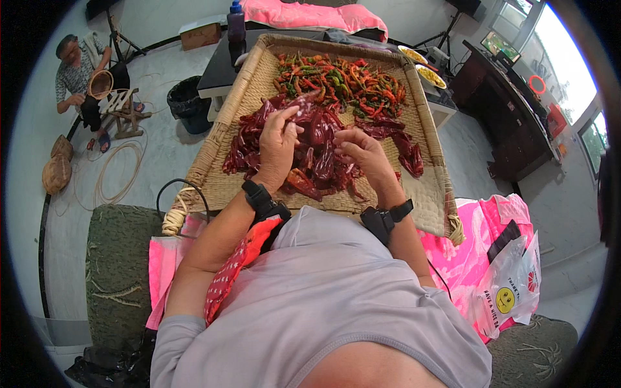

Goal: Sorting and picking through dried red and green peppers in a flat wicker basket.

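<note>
Dark red dried chili peppers lie heaped across the near half of a woven tray in front of me. Over the heap's left side is my left hand, thumb and fingers apart. A blurred dark red pepper shows just beyond its fingertips, apparently not gripped. My right hand hovers at the heap's right side with curled fingers; whether anything is pinched there is hidden. Smaller red, orange and green chilies cover the tray's far half. A few dark red peppers lie apart at the right.
Under the tray's far part stands a dark-topped table, with a bottle and yellow-filled bowls. A lined bin is at left. Further left, a seated person holds a small basket. A plastic bag lies at my right.
</note>
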`<state>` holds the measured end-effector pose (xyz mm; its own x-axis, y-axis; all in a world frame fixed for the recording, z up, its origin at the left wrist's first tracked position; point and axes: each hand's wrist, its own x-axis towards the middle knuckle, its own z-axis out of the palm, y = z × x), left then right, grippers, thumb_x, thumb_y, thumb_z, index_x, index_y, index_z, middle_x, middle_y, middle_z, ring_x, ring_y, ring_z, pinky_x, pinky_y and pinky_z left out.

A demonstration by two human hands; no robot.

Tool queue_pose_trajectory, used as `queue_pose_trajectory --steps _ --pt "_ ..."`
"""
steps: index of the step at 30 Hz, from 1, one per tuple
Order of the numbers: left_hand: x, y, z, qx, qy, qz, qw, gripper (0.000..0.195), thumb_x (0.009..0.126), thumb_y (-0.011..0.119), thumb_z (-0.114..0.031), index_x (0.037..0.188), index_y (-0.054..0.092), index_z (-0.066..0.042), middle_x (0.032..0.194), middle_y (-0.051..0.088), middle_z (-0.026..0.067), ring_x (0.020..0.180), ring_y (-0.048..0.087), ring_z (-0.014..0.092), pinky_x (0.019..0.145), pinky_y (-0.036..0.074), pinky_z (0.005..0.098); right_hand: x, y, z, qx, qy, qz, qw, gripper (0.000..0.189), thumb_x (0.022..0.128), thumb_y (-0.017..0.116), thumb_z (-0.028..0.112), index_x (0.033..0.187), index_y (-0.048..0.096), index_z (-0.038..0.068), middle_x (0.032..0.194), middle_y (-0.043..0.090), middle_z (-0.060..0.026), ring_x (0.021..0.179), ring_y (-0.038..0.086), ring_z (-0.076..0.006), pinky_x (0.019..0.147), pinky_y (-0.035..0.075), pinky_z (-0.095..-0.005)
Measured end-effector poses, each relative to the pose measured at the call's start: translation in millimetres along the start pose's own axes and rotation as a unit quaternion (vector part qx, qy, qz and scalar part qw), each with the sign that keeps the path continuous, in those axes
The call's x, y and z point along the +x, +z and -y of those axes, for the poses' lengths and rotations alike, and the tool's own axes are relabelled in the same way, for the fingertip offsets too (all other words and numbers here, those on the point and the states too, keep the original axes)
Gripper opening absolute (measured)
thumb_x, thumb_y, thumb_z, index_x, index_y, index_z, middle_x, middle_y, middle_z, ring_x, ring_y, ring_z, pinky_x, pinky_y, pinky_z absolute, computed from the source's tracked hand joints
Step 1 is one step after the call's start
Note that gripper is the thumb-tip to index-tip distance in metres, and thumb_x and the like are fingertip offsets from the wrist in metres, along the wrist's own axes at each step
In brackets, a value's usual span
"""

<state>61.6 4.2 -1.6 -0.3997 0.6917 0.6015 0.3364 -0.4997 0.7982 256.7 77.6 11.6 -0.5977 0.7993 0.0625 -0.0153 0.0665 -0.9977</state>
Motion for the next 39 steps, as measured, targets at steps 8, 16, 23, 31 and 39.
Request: queue_pose_trajectory --steps 8,16,23,31,39 --pt "2 -6 5 0.085 -0.033 -0.009 0.996 0.028 0.095 0.052 -0.011 0.123 0.055 -0.006 0.106 0.049 0.0065 0.085 0.055 0.013 0.071 0.048 0.0254 26 -63 -1 -0.277 -0.109 -0.151 0.943 0.026 0.088 0.058 0.01 0.113 0.061 0.003 0.106 0.065 -0.0129 0.098 0.062 -0.0243 0.083 0.05 -0.0354" --pt "-1 -5 7 0.219 0.006 -0.04 0.975 0.034 0.086 0.063 -0.01 0.119 0.055 -0.008 0.092 0.04 0.0072 0.071 0.045 0.017 0.068 0.044 0.0315 65 -94 -2 -0.666 -0.002 -0.193 0.721 0.043 0.08 0.061 0.01 0.122 0.054 0.011 0.122 0.053 -0.0168 0.112 0.049 -0.0379 0.09 0.044 -0.0464" --pt "-1 -6 5 0.184 0.012 -0.055 0.981 0.029 0.089 0.056 -0.006 0.118 0.055 -0.006 0.085 0.038 0.0043 0.072 0.04 0.016 0.067 0.042 0.0298 72 -128 -38 -0.735 0.011 -0.164 0.658 0.053 0.079 0.063 0.011 0.13 0.047 0.01 0.126 0.05 -0.0159 0.12 0.041 -0.0385 0.098 0.034 -0.0521" --pt "-1 -4 2 0.14 0.015 -0.052 0.989 0.024 0.088 0.055 -0.004 0.112 0.056 -0.005 0.086 0.04 0.0042 0.073 0.043 0.014 0.065 0.044 0.0284 79 -119 -34 -0.716 -0.006 -0.084 0.693 0.05 0.071 0.066 0.016 0.119 0.052 0.011 0.113 0.056 -0.0177 0.11 0.049 -0.0386 0.092 0.035 -0.0534" --pt "-1 -4 1 0.085 0.024 -0.034 0.996 0.021 0.085 0.055 -0.004 0.106 0.057 -0.004 0.085 0.041 0.0043 0.066 0.042 0.013 0.061 0.042 0.027 92 -122 -47 -0.535 0.03 0.038 0.844 0.057 0.075 0.072 0.022 0.125 0.048 0.008 0.111 0.062 -0.0153 0.105 0.058 -0.0351 0.091 0.043 -0.0488"
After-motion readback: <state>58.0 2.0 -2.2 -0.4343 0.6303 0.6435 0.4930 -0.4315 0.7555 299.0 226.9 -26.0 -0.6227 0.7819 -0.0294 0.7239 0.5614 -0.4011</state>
